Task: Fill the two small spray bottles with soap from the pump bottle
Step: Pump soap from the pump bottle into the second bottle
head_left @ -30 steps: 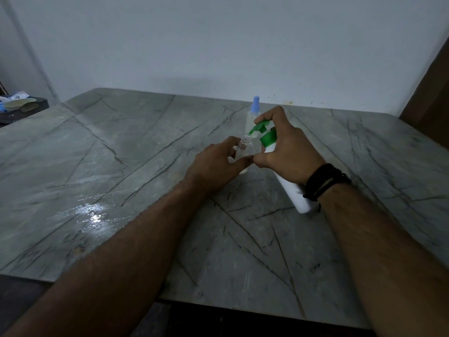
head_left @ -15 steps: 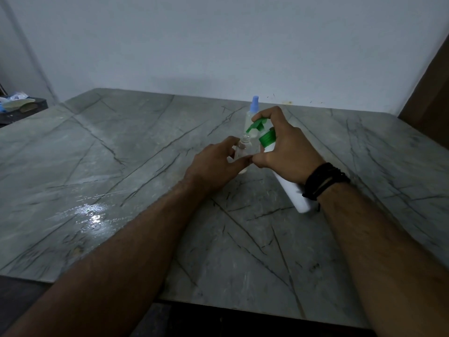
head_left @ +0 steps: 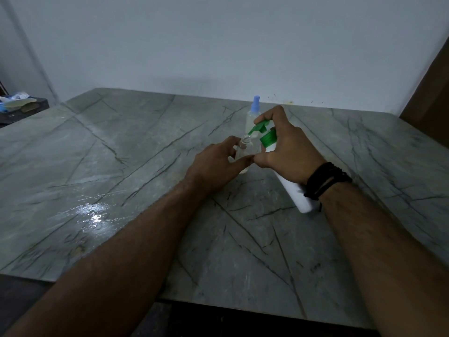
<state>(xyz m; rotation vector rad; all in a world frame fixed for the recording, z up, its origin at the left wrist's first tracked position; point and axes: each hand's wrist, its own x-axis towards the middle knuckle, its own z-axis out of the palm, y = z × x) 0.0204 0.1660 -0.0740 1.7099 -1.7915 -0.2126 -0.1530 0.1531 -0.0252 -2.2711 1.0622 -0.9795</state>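
Note:
My right hand (head_left: 289, 149) grips a white pump bottle (head_left: 294, 193) with a green pump head (head_left: 261, 127), tilted so the spout points at the open neck of a small clear spray bottle (head_left: 245, 148). A finger lies on top of the pump head. My left hand (head_left: 216, 166) holds that uncapped bottle upright on the stone table (head_left: 121, 166). Just behind stands a second small clear spray bottle with a pale blue cap (head_left: 255, 108), upright and untouched.
A wet, shiny patch (head_left: 93, 212) lies on the table at the left. A dark shelf with light clutter (head_left: 17, 105) stands off the far left edge. A white wall runs behind the table, and a brown panel (head_left: 432, 98) rises at the right.
The green pump head has dipped slightly lower toward the open bottle's neck. Both hands stay where they were.

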